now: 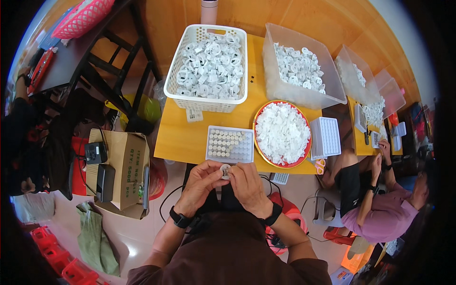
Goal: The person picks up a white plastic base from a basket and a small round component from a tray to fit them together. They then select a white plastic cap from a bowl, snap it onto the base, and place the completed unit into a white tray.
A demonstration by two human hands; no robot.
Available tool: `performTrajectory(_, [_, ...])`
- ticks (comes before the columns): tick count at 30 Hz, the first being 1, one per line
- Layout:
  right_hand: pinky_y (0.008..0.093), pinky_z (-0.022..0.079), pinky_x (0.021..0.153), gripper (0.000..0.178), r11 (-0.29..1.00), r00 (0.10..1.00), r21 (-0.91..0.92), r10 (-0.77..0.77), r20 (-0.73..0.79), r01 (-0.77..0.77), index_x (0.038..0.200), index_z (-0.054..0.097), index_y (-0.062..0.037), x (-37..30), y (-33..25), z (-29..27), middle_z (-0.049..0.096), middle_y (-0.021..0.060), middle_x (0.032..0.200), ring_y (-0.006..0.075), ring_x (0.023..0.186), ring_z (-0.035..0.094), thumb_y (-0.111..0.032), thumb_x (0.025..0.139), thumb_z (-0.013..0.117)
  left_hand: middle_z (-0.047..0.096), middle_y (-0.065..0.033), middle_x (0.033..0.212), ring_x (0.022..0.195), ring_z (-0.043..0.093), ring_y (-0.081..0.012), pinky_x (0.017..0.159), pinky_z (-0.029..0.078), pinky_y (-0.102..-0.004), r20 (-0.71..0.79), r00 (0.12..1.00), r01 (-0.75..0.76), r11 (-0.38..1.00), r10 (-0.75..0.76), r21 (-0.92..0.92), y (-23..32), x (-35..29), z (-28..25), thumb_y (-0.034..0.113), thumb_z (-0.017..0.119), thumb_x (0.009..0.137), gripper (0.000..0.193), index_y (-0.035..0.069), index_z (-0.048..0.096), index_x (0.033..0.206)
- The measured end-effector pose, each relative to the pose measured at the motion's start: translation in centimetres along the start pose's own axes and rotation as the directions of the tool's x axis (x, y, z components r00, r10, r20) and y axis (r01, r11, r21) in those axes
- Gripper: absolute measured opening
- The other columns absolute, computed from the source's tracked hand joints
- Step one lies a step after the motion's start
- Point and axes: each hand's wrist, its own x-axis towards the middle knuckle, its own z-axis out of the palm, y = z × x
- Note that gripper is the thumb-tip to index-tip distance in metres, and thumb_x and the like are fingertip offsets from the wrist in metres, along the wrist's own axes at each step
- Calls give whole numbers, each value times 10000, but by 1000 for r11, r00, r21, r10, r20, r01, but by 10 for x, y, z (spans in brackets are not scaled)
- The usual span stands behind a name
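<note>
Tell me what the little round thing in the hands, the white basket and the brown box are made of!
Little round thing: perhaps plastic, pale, smooth, but too small to be sure. White basket: probably plastic, slightly shiny, with rows of holes. Brown box: likely cardboard, matt, with folded flaps.

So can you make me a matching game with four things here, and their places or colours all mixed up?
1 small round piece
2 round tray
3 cardboard box
4 scissors

A left of the yellow table
B at the table's front right corner
C between left hand and right hand
D red-rimmed

Pairs: 1-C, 2-D, 3-A, 4-B
</note>
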Motion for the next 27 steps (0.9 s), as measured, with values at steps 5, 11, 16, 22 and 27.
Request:
performTrajectory(5, [326, 426, 632, 313, 999, 1000, -24, -28, -4, 28, 989, 502, 30, 1, 0, -1, 469, 131, 855, 265, 734, 482, 5, 682, 561, 615, -70, 971, 876, 607, -129, 782, 526, -274, -33, 999, -27, 998, 30, 64, 4, -3, 9, 53, 574, 855, 151, 23, 584, 1003])
performTrajectory(11, [334, 430, 591, 213, 990, 999, 139, 38, -17, -35, 903, 523, -8, 7, 3, -5, 488, 107, 798, 256, 709, 491, 28, 701, 581, 629, -71, 920, 849, 612, -127, 764, 525, -269, -46, 998, -45, 988, 52, 149, 2, -4, 9, 40, 601, 834, 143, 13, 595, 974])
performTrajectory(16, [265, 440, 616, 177, 830, 941, 445, 320, 113, -336, 874, 518, -19, 5, 4, -12, 526, 70, 771, 176, 689, 542, 21, 746, 634, 631, -79, 923, 828, 617, -132, 753, 524, -269, 8, 999, -34, 983, 34, 182, 2, -4, 11, 37, 616, 821, 159, 5, 595, 975])
performTrajectory(22, [199, 436, 658, 160, 32, 730, 810, 457, 509, -585, 882, 546, -34, -4, 12, -9, 534, -22, 785, 56, 728, 519, -63, 786, 671, 618, -121, 947, 840, 631, -185, 751, 555, -309, 73, 997, 6, 995, -13, 104, -1, -4, -1, 90, 618, 823, 188, 2, 568, 981])
performTrajectory(27, [204, 412, 642, 108, 487, 718, 636, 678, 156, -598, 894, 600, -25, -28, 51, -29, 571, 5, 792, 68, 718, 500, -21, 789, 626, 618, -132, 961, 867, 626, -198, 763, 542, -311, 65, 998, -7, 999, 4, 41, -5, -2, -5, 61, 596, 833, 183, -10, 571, 999])
